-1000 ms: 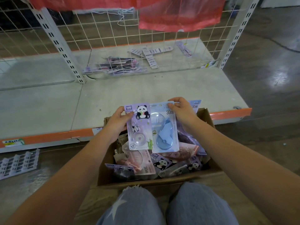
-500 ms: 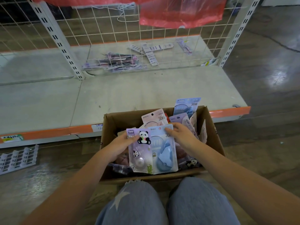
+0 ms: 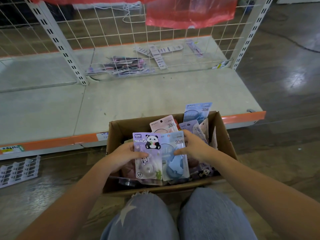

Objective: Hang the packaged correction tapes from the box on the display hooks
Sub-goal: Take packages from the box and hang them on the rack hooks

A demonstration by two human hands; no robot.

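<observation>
Holding two packs side by side over the cardboard box [image 3: 223, 135]: left hand [image 3: 119, 157] pinches the purple panda pack [image 3: 147, 156], right hand [image 3: 194, 148] grips the blue 30m pack [image 3: 174, 155], fingers curled round the edges. Rest of the packs are jumbled in the box. Can't spot any hooks on the wire grid [image 3: 107, 35], so hanging could stall. Slick blister plastic might slip too.

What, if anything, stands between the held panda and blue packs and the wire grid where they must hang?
Nothing visible blocks the way. Both hands, left hand and right hand, grip the panda pack and blue pack over the box. Only bare shelf lies before the wire grid; no hooks are visible.
</observation>
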